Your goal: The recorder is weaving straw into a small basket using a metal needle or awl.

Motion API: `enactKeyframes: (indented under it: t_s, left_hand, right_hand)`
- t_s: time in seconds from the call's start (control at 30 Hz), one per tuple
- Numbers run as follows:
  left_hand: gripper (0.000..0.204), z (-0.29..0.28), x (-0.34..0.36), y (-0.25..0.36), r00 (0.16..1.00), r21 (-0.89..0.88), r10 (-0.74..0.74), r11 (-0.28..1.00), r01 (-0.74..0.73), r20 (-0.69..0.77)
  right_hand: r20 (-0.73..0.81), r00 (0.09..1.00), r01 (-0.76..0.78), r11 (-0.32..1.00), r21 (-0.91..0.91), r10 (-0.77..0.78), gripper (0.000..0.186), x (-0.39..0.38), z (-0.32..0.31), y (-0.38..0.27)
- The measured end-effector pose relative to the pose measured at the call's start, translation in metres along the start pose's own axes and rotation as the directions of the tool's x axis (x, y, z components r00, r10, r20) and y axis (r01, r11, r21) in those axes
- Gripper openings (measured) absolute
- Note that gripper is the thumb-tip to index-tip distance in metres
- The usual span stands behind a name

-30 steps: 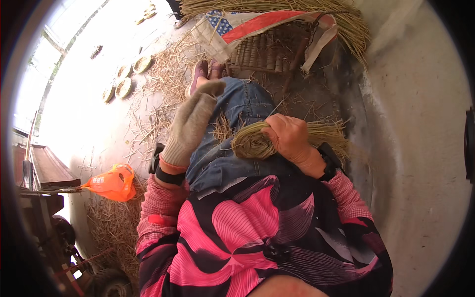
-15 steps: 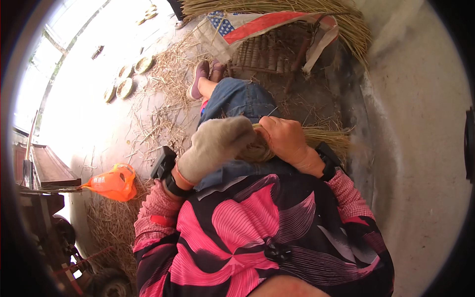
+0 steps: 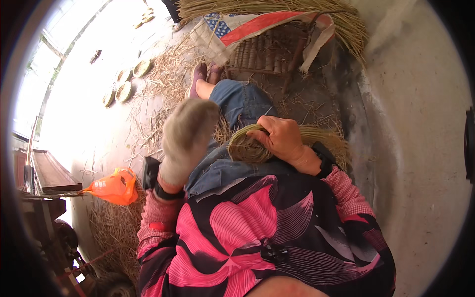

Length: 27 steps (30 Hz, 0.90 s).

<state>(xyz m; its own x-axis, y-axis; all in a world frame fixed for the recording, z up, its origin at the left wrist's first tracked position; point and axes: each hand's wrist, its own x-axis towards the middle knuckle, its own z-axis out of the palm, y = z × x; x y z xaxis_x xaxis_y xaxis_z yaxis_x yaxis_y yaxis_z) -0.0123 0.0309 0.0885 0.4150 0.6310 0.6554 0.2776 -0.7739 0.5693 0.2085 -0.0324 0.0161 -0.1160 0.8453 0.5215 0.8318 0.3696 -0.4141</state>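
- The left hand (image 3: 189, 136), in a pale knitted glove, has swung back toward the left of centre; half a second ago it lay across the middle of the frame, close against the right hand.
- That glove is blurred, its tip turned in toward the middle; whether its fingers are pressed together or spread I cannot tell. It is now apart from the work, roughly where it was a second ago.
- The straw coil (image 3: 247, 149) sits just right of centre, above the lap; its spiral face, largely covered by the glove in the previous picture, shows again.
- The bare right hand (image 3: 283, 139) has kept its place at the coil's right side, pinching the edge, thumb laid over the near face and fingers bent behind.
- Loose straw ends (image 3: 326, 137) still fan out beyond that hand toward the right.
- A thin, pale pointed piece (image 3: 268, 111) stands up just above the right hand's knuckles.
- Little else differs: the round straw pieces (image 3: 123, 92) at upper left, the orange bag (image 3: 115, 187) at left and the long straw bundle (image 3: 277, 7) along the top stay put.
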Motion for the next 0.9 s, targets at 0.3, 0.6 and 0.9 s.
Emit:
enactKeyframes:
  t_s: [0.3,0.6,0.9]
  left_hand:
    - [0.016,0.074,0.003,-0.065,0.873,-0.258,0.283,0.947,-0.19,0.398]
    - [0.015,0.058,0.008,-0.092,0.9,-0.913,-0.166,-0.004,0.407,0.402]
    - [0.034,0.037,-0.021,-0.061,0.77,-0.278,-0.252,0.83,0.483,0.586]
  right_hand:
    - [-0.032,0.95,0.31,0.95,-0.027,-0.31,0.043,0.014,-0.002,-0.009]
    - [0.081,0.98,0.179,0.982,0.055,-0.183,0.043,0.022,-0.011,0.012]
    - [0.173,0.984,-0.006,0.968,0.252,-0.039,0.046,0.005,0.0,0.018]
